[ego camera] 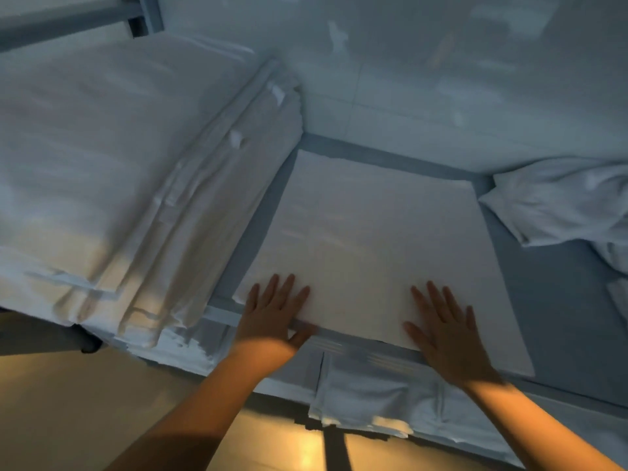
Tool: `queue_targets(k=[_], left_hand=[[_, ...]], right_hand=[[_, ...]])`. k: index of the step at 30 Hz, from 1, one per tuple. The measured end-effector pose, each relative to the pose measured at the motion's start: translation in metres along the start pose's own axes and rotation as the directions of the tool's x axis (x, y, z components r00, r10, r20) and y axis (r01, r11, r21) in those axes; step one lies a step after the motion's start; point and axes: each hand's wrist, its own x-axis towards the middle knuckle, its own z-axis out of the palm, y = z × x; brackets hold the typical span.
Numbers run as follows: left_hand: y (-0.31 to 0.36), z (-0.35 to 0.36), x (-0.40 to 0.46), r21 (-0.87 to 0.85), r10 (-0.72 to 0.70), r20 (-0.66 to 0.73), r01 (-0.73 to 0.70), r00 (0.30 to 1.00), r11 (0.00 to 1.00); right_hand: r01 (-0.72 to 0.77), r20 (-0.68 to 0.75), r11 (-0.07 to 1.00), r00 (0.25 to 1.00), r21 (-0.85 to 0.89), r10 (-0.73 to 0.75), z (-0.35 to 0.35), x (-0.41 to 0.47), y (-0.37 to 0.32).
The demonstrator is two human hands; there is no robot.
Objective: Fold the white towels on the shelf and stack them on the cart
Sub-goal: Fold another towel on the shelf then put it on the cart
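A white towel (370,239) lies flat and smooth as a rectangle on the grey shelf (550,300). My left hand (275,309) rests on its near left corner with fingers straight and spread. My right hand (448,329) presses flat on its near right part, fingers also straight. Part of the same or another towel (367,396) hangs down over the shelf's front edge below my hands. A tall stack of folded white towels (142,171) stands to the left.
A crumpled white towel (564,205) lies on the shelf at the right. A pale wall (424,79) closes the back. A metal frame post (149,11) rises at the upper left. Below the shelf the floor (85,402) glows orange.
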Motion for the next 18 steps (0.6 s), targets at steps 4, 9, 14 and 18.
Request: queue_targets(k=[4,9,14,18], left_hand=[[0.006,-0.001,-0.004,0.014,0.027,0.017,-0.027,0.999,1.000],[0.009,-0.017,-0.007,-0.002,0.014,0.044,-0.014,0.999,1.000],[0.007,-0.016,-0.008,0.121,-0.047,0.158,0.028,0.986,0.992],[0.013,-0.023,-0.011,0.315,-0.085,0.280,-0.008,0.956,0.949]], right_hand=[[-0.030,0.125,0.999,0.992,-0.023,0.033,0.008,-0.037,0.030],[-0.005,0.002,0.992,1.000,-0.125,0.006,0.008,-0.068,0.016],[-0.087,-0.082,0.978,0.994,-0.191,0.072,0.014,-0.080,0.008],[-0.073,-0.193,0.980,0.980,-0.186,0.036,0.011,-0.090,0.004]])
